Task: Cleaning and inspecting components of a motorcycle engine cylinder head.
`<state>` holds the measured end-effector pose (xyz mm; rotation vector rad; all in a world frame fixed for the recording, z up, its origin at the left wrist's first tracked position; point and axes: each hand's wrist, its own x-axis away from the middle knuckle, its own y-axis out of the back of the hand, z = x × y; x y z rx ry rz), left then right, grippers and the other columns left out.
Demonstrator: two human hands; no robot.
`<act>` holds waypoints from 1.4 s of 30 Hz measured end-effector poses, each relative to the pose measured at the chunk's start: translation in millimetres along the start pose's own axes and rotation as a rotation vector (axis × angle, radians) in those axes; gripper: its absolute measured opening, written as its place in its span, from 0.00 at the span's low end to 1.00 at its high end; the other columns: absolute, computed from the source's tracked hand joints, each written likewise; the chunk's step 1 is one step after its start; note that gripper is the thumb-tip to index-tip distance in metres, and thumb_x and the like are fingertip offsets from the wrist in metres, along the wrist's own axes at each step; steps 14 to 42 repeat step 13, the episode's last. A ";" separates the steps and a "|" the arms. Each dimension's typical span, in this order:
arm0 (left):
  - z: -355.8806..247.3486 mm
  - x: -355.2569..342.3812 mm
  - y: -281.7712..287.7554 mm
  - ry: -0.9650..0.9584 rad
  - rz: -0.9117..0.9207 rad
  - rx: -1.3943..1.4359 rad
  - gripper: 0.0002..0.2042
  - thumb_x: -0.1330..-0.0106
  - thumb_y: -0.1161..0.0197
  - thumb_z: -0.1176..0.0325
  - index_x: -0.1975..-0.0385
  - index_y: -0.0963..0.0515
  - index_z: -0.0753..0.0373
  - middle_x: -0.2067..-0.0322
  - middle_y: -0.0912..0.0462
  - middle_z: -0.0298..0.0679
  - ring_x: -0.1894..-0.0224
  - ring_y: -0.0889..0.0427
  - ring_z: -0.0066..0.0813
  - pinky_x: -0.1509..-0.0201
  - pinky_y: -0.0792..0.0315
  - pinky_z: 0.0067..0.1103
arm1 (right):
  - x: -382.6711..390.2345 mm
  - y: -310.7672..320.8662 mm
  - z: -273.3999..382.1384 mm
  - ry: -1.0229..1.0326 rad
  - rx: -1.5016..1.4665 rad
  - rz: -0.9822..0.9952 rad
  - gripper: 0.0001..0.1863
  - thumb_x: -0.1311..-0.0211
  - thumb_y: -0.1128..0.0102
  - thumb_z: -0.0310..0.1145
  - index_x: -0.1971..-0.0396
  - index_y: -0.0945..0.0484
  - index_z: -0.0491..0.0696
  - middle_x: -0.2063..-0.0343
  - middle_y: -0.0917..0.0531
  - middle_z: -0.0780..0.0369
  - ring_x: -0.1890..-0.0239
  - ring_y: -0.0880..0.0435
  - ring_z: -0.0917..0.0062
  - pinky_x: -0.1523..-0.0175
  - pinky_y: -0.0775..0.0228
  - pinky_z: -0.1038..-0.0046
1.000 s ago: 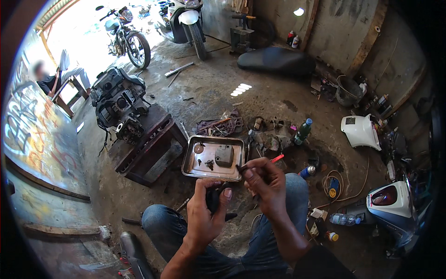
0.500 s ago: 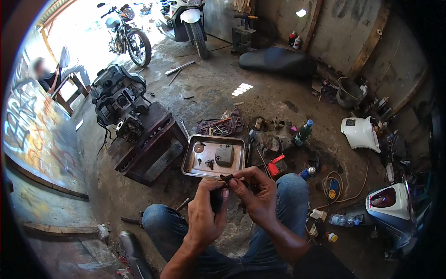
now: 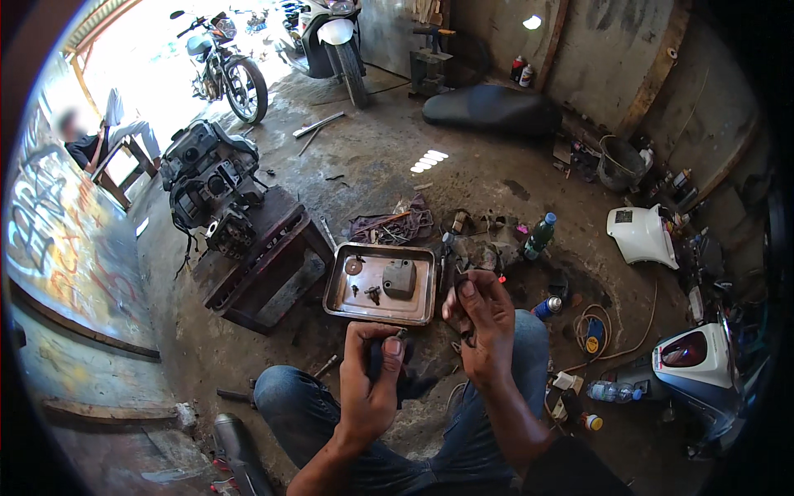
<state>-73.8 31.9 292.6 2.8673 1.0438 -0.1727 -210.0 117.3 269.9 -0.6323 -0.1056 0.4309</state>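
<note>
Above my lap my left hand [image 3: 370,372] is closed, thumb pressed on the forefinger, with the tip of a small metal part [image 3: 401,333] sticking out. Dark cloth-like material shows beneath its fingers. Apart from it, my right hand [image 3: 485,326] pinches a small dark curved part [image 3: 466,335], mostly covered by the fingers. Just beyond both hands lies a metal tray [image 3: 376,317]. In it are a grey box-shaped metal casting [image 3: 399,279], a round disc [image 3: 354,265] and small dark metal pieces [image 3: 373,294].
An engine [image 3: 217,178] rests on a dark crate [image 3: 273,281] at the left. A green bottle [image 3: 541,237] and a spray can [image 3: 547,307] stand at the right. A black seat [image 3: 492,112] lies farther off. A person [image 3: 95,145] sits at the far left.
My hands were together at the tray's near edge, fingers meeting on a small dark part. Now they are apart: the right has moved right and up with the dark part, the left slightly down.
</note>
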 end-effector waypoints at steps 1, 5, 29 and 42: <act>-0.2 2.2 -0.6 0.104 -0.027 0.219 0.07 0.22 0.44 0.69 0.52 0.31 0.65 0.61 0.23 0.39 0.63 0.24 0.22 0.56 0.28 0.21 | 2.1 -4.2 0.7 0.057 0.047 -0.022 0.08 0.25 0.43 0.30 0.52 0.24 0.43 0.70 0.21 0.65 0.73 0.25 0.86 0.69 0.32 0.80; -8.0 3.2 1.7 0.132 0.000 0.284 0.08 0.19 0.50 0.64 0.53 0.33 0.62 0.68 0.29 0.35 0.72 0.31 0.16 0.72 0.31 0.15 | 2.8 6.2 7.0 -0.056 -0.052 0.098 0.09 0.21 0.49 0.32 0.50 0.24 0.44 0.67 0.21 0.64 0.69 0.25 0.86 0.66 0.33 0.81; -20.8 4.4 17.8 0.345 0.051 0.578 0.07 0.19 0.49 0.65 0.51 0.34 0.60 0.66 0.28 0.35 0.69 0.29 0.17 0.70 0.27 0.18 | 6.4 15.0 7.3 -0.128 0.096 0.179 0.21 0.21 0.50 0.34 0.33 0.31 0.48 0.61 0.22 0.63 0.67 0.30 0.89 0.64 0.37 0.83; -20.8 4.4 17.8 0.345 0.051 0.578 0.07 0.19 0.49 0.65 0.51 0.34 0.60 0.66 0.28 0.35 0.69 0.29 0.17 0.70 0.27 0.18 | 6.4 15.0 7.3 -0.128 0.096 0.179 0.21 0.21 0.50 0.34 0.33 0.31 0.48 0.61 0.22 0.63 0.67 0.30 0.89 0.64 0.37 0.83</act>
